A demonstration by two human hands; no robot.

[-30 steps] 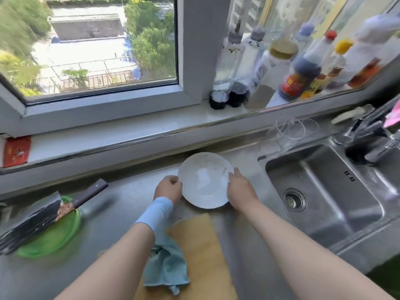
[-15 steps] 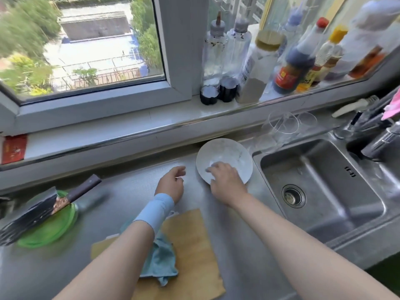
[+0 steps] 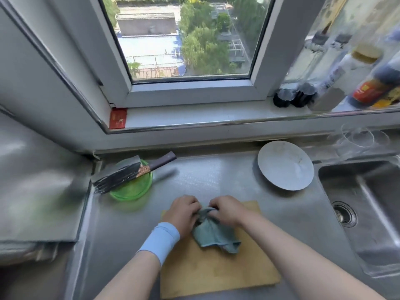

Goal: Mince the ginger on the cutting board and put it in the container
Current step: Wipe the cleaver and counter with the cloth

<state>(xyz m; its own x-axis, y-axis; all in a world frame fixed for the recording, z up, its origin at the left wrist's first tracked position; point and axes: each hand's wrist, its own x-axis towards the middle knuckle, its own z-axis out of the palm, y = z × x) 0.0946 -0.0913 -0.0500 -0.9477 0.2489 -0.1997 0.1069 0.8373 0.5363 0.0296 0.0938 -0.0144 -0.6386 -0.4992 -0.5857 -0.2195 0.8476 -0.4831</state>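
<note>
Head view, kitchen counter point(image 3: 216, 174) below a window. Both hands meet at lower centre over the cutting board point(image 3: 216, 276). The left hand point(image 3: 184, 213), with a pale blue wristband point(image 3: 160, 239), and the right hand point(image 3: 227, 211) each have their grip closed on the bunched upper edge of a teal cloth point(image 3: 214, 237), which trails down onto the board.

I judge the step in hand to be preparation: the board is being wiped or cleared, and mincing has not begun. No ginger shows anywhere in the frame. I cannot tell whether it is wrapped inside the cloth or lies out of view.

The next move calls for taking the cloth off the board, setting the ginger there, and reaching to the left of centre for the cleaver point(image 3: 121, 176), which lies across a green dish point(image 3: 134, 191). The white dish point(image 3: 285, 165), right of centre beside the sink point(image 3: 368, 213), is probably the container.

The fingertips are hidden in the cloth folds. The bottles point(image 3: 346, 68) at upper right are blurred and cut by the frame edge, and the left counter area is smeared.
</note>
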